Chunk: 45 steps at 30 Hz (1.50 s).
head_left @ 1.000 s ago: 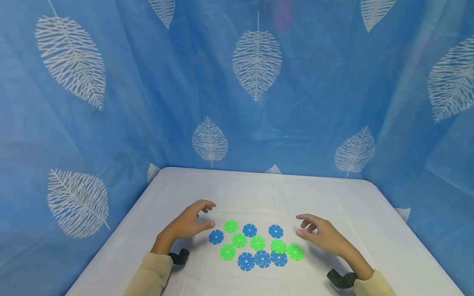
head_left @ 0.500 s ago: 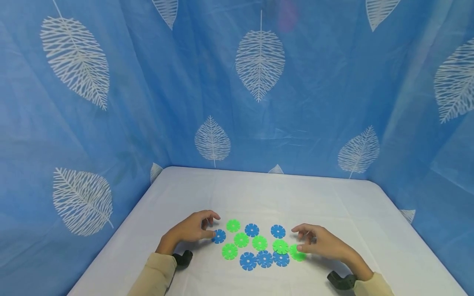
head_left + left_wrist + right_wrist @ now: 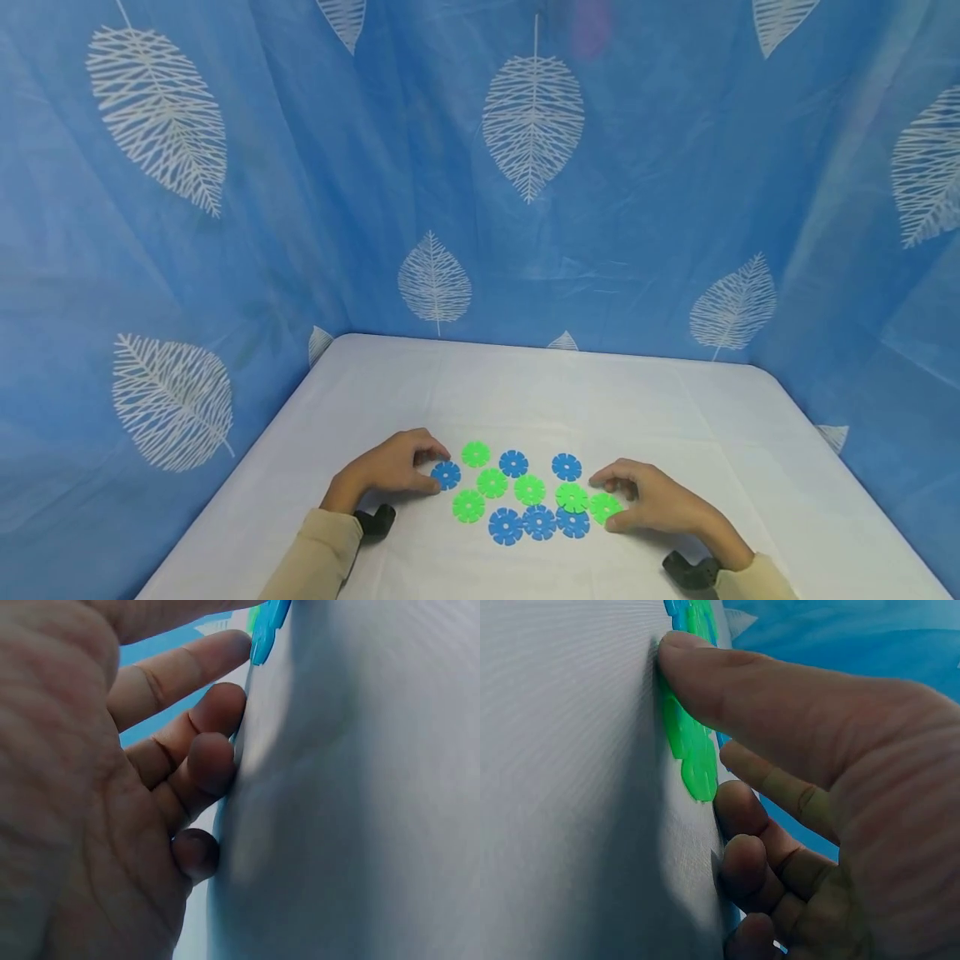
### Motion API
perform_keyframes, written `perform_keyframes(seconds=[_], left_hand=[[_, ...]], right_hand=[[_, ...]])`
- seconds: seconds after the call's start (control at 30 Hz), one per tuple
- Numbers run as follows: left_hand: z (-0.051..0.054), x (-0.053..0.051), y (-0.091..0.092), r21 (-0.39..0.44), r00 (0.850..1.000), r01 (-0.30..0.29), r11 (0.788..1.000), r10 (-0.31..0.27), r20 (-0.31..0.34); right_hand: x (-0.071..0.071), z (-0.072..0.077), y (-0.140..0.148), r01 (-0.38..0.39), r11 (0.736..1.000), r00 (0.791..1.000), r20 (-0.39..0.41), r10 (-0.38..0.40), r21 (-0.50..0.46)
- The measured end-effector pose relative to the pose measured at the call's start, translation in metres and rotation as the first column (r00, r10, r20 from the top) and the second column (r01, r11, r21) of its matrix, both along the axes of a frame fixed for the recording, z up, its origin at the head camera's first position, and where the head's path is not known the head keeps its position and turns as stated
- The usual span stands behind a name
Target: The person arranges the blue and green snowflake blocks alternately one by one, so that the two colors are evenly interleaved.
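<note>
Notched plastic building discs, blue and bright green, lie flat on a white tabletop in the head view. At the left end, my left hand (image 3: 396,463) pinches a blue building disc (image 3: 446,476) between thumb and index finger. The left wrist view shows the index fingertip against that blue disc (image 3: 264,636), with the other fingers curled near the cloth. My right hand (image 3: 651,497) is around the rightmost green building disc (image 3: 604,507). Its thumb touches the near edge of this green disc (image 3: 697,757), while the index finger appears slightly apart from the far side.
Several other green discs (image 3: 492,483) and blue discs (image 3: 513,463) lie between the hands. One green disc (image 3: 572,497) overlaps a blue disc (image 3: 573,524). Blue leaf-patterned curtains (image 3: 600,250) stand behind and beside the white table (image 3: 540,392).
Both hands have lowered and moved inward to the outermost discs. The left thumb and index finger have closed on the blue disc; the right thumb has reached the green disc's near edge.
</note>
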State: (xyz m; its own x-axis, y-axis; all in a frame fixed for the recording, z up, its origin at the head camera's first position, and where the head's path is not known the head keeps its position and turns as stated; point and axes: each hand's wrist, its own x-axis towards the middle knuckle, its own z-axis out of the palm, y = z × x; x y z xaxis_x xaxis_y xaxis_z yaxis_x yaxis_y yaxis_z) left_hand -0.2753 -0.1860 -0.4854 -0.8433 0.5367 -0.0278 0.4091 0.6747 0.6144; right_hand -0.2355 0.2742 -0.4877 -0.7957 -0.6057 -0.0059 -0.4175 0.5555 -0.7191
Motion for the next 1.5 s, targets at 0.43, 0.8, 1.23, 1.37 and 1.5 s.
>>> perform_keyframes(seconds=[0.43,0.8,1.23,1.37,1.5], left_hand=[[-0.008,-0.003,0.002,-0.026,1.000,0.008,1.000,-0.008,-0.005],[-0.002,0.002,0.006,-0.012,1.000,0.015,1.000,-0.015,0.004],[0.000,0.002,0.009,0.014,1.000,0.003,1.000,-0.003,0.026],[0.000,0.002,0.010,0.027,0.999,0.021,0.999,-0.022,0.032],[0.000,0.002,0.011,0.022,0.999,0.031,0.999,-0.032,0.020]], right_hand=[[-0.001,-0.002,0.002,-0.003,0.999,1.000,-0.001,0.003,0.037],[-0.001,-0.001,0.002,-0.022,1.000,1.000,-0.006,0.022,0.021],[-0.001,-0.001,0.001,0.011,0.999,0.999,-0.035,-0.010,0.047],[-0.001,0.000,0.001,0.014,0.998,0.999,-0.035,-0.013,0.053],[0.000,0.000,0.001,0.019,0.998,1.000,-0.026,-0.017,0.053]])
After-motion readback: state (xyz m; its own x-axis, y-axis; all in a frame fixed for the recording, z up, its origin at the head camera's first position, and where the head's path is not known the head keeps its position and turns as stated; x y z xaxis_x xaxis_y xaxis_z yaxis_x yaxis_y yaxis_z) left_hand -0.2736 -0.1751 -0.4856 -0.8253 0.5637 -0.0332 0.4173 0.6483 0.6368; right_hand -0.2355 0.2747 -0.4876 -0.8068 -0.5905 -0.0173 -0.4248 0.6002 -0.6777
